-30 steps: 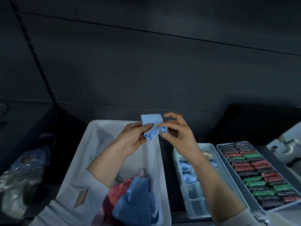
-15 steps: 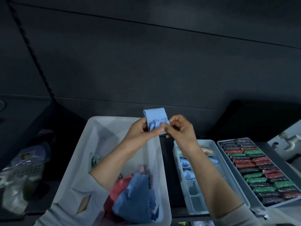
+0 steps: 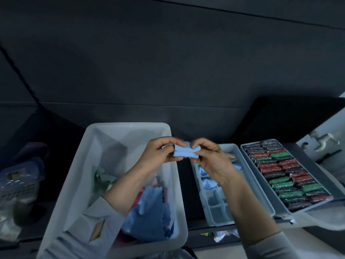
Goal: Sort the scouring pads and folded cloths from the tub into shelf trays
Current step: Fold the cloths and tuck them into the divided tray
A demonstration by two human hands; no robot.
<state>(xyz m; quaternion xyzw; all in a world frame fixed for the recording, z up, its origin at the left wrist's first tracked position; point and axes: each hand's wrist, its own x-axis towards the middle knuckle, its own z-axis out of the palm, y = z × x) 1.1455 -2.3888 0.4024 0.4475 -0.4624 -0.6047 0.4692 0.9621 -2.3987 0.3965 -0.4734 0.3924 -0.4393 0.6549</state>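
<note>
Your left hand and right hand each pinched an end of the folded blue cloth, held above the tub, beside the divided tray

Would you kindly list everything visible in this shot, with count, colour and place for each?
tub: one, white, lower left
loose cloths: several, blue, pink and pale green, heaped in the tub
folded cloth: one, light blue, held between both hands above the tub's right edge
compartment tray: one, pale grey, right of the tub
stored cloths: a few, light blue, in the tray's far cells
scouring pad tray: one, grey, far right
scouring pads: many, red, green and dark, filling that tray
plastic bag: one, clear, far left
left hand: pinches the cloth's left end
right hand: pinches its right end
</note>
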